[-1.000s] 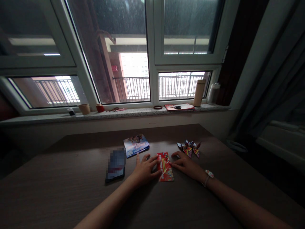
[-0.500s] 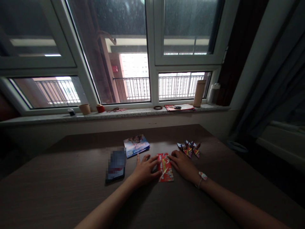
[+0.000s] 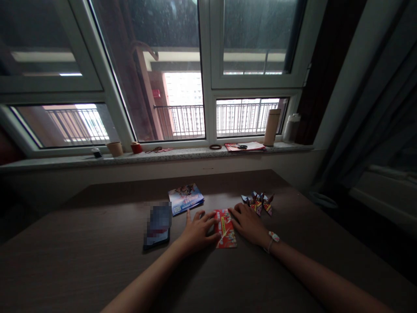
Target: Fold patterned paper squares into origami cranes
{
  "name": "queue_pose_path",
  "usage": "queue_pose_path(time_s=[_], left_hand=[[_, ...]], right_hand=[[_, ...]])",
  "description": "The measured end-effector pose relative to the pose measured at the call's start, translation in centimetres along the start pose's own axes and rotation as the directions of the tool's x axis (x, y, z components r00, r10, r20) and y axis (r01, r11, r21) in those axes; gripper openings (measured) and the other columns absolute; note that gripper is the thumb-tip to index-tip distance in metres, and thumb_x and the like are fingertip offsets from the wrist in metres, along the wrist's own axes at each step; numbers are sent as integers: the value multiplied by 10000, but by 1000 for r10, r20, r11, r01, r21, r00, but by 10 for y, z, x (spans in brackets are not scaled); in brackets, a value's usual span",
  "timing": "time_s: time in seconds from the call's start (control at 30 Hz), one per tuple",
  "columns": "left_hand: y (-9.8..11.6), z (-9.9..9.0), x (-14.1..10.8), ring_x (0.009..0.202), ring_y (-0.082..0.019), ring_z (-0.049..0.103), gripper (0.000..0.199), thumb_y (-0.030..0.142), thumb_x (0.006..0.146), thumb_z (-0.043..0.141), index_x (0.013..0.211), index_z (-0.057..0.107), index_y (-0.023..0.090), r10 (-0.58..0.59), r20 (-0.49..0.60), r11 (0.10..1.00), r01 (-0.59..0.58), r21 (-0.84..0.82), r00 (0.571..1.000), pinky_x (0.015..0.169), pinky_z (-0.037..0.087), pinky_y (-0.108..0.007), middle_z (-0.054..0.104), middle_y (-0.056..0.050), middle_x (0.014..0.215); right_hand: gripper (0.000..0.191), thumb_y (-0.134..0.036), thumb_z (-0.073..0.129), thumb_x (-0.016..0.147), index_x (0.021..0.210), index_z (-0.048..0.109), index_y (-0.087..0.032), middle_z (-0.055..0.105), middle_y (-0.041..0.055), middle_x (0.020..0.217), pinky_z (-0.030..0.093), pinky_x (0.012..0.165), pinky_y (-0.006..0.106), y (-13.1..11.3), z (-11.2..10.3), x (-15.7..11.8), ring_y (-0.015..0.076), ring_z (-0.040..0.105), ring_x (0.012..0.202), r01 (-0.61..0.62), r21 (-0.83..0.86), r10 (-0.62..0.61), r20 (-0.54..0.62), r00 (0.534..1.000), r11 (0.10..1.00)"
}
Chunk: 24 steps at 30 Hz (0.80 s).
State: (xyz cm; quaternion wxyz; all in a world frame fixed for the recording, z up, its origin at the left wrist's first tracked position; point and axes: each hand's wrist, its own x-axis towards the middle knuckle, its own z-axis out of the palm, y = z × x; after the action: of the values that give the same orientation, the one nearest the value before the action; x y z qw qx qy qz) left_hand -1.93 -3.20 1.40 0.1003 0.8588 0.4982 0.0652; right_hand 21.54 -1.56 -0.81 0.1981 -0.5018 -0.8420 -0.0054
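A red printed paper rectangle (image 3: 225, 230) lies flat on the brown table (image 3: 107, 274). My left hand (image 3: 198, 230) rests at its left edge with fingers spread, the fingertips touching the paper. From the other side, my right hand (image 3: 249, 224) lays its fingertips on the upper right edge, its fingers stretched and partly bunched. A bracelet (image 3: 273, 237) circles my right wrist. Several folded paper pieces (image 3: 259, 202) stand just beyond the right hand. Past the left hand is a small stack of blue printed papers (image 3: 185, 199).
A phone (image 3: 158, 226), its screen blurred, lies left of my left hand. The windowsill (image 3: 192, 153) behind the table bears a paper cup (image 3: 115, 149), a red spool (image 3: 136, 148), a dark ring (image 3: 215, 147), scissors (image 3: 240, 147) on red papers, a tan flask (image 3: 272, 127) and a white bottle (image 3: 292, 128).
Both hands and the red paper keep nearly the same place. My right hand and wrist have shifted very slightly left; the whole view has moved a touch.
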Motion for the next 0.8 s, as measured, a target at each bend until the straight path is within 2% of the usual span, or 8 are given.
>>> queue_pose_path(time_s=[0.13, 0.27, 0.4, 0.7, 0.8], left_hand=[[0, -2, 0, 1398, -382, 270, 500, 592, 858, 538, 1315, 531, 389, 13, -1, 1000, -13, -3, 1000, 1074, -55, -750, 406, 7, 1517], [-1, -1, 1, 1393, -390, 273, 492, 582, 857, 548, 1306, 536, 379, 20, -8, 1000, -20, 0, 1000, 1059, -54, -770, 416, 4, 1510], [-2, 0, 2, 1389, -389, 282, 501, 588, 856, 548, 1312, 530, 382, 27, -17, 1000, -27, 4, 999, 1057, -62, -770, 420, 2, 1507], [-3, 2, 2, 1389, -378, 284, 511, 588, 853, 548, 1313, 537, 366, 27, -23, 1000, -26, 8, 999, 1097, -56, -719, 419, -9, 1507], [-2, 2, 2, 1387, -384, 285, 518, 592, 855, 541, 1319, 533, 362, 25, -24, 1000, -25, 9, 999, 1084, -57, -737, 416, -12, 1510]], right_hand=[[339, -321, 463, 961, 1259, 591, -220, 569, 95, 1096, 429, 923, 382, 2, -1, -1, 239, 521, 1021, 10, 73, -7, -42, 999, 997], [254, -294, 482, 962, 1104, 687, -244, 587, 69, 1045, 440, 891, 345, 5, 1, -1, 212, 541, 993, 41, 135, -32, -69, 997, 990], [225, -314, 539, 937, 1026, 730, -234, 601, 70, 1022, 449, 878, 336, 6, 3, 1, 209, 554, 969, 8, 168, 5, -77, 997, 986], [242, -384, 611, 886, 1036, 752, -258, 594, 77, 1046, 446, 898, 331, 11, -9, 8, 216, 557, 998, -8, 239, -11, 79, 997, 971], [253, -383, 625, 871, 1062, 744, -267, 590, 76, 1062, 434, 927, 333, 13, -12, 8, 220, 551, 1019, 11, 237, -40, 119, 992, 972]])
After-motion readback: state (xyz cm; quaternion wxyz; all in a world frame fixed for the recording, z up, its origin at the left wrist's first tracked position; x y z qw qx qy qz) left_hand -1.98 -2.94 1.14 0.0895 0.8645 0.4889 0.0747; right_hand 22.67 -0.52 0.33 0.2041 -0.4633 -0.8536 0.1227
